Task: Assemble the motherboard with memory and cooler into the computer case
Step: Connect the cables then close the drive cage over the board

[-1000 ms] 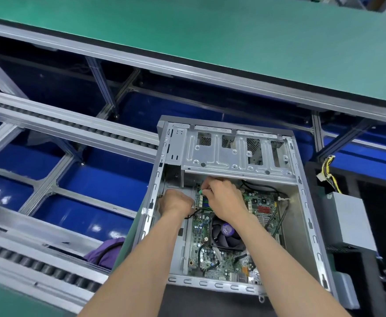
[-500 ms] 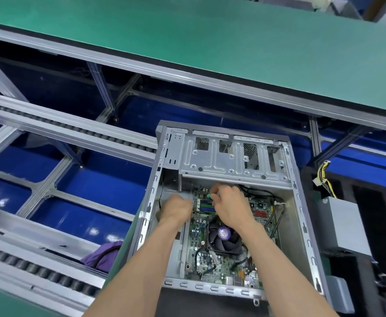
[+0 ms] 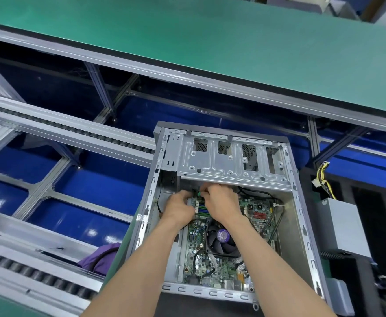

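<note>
Motherboard (image 3: pixel 212 259) lies flat on the floor of the open computer case (image 3: pixel 301 236), and we find it already inside, with its cooler (image 3: pixel 221 240) mounted near the middle, a black fan with a purple hub label. The board is green and densely populated; its long axis runs from the near case rail toward the drive cage (image 3: pixel 228 161) at the far end. Memory slots (image 3: pixel 202 208), showing blue and green strips, sit at the far left corner of the board, just short of the cage's lower edge.

Both hands work at that corner. Our left hand (image 3: pixel 179 208) has its fingers curled at the left edge of the slots, but we cannot tell whether it grips anything. Our right hand (image 3: pixel 221 204) comes in from the cooler side and pinches a small green part (image 3: pixel 200 192) at the slots' far end, right under the cage lip. The two hands almost touch, with the slots directly beneath and between them. The right hand lies nearer the green part.

We judge the step in hand to be seating or latching at the memory, and the coming move turns on pressing straight down along the slot line, with little room under the cage.

Beside the case on the right, a grey power supply (image 3: pixel 343 227) with yellow and black leads (image 3: pixel 323 177) rests on a black tray (image 3: pixel 370 282)
</note>
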Available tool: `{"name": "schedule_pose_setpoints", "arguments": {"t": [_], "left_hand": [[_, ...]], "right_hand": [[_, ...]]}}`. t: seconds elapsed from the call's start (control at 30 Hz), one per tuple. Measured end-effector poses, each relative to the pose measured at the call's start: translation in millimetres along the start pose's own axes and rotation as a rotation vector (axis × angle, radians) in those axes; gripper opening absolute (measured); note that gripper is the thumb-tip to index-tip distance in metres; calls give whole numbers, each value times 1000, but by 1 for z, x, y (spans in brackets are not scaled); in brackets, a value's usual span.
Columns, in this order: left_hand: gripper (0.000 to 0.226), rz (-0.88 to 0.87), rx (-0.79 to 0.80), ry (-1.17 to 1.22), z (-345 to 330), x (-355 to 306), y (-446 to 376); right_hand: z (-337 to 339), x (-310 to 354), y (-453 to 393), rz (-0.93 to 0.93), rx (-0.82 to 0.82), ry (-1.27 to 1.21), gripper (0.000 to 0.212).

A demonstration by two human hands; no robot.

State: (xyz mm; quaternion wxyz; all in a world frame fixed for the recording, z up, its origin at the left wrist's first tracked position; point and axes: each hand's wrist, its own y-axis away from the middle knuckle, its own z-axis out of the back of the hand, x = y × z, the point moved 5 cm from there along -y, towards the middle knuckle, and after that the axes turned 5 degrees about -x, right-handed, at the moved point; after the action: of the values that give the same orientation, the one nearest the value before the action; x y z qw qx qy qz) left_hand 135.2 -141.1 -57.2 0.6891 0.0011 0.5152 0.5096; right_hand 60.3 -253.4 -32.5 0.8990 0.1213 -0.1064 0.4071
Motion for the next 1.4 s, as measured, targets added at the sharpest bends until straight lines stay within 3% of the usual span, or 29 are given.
{"name": "schedule_pose_setpoints", "arguments": {"t": [0.37,0.6,0.73,1.4], "left_hand": [[54,65,-59,180,1,7,-1],[60,50,-68,133,1,7,-2],[58,47,-76,130,1,6,-2],[55,68,-114,126,2,5,-1]], "right_hand": [[-8,6,-8,19,26,-62,16],[-8,13,-9,87,18,7,17],[-8,20,-9,148,3,93,4],[-11,19,-11,172,-28,109,9]]}}
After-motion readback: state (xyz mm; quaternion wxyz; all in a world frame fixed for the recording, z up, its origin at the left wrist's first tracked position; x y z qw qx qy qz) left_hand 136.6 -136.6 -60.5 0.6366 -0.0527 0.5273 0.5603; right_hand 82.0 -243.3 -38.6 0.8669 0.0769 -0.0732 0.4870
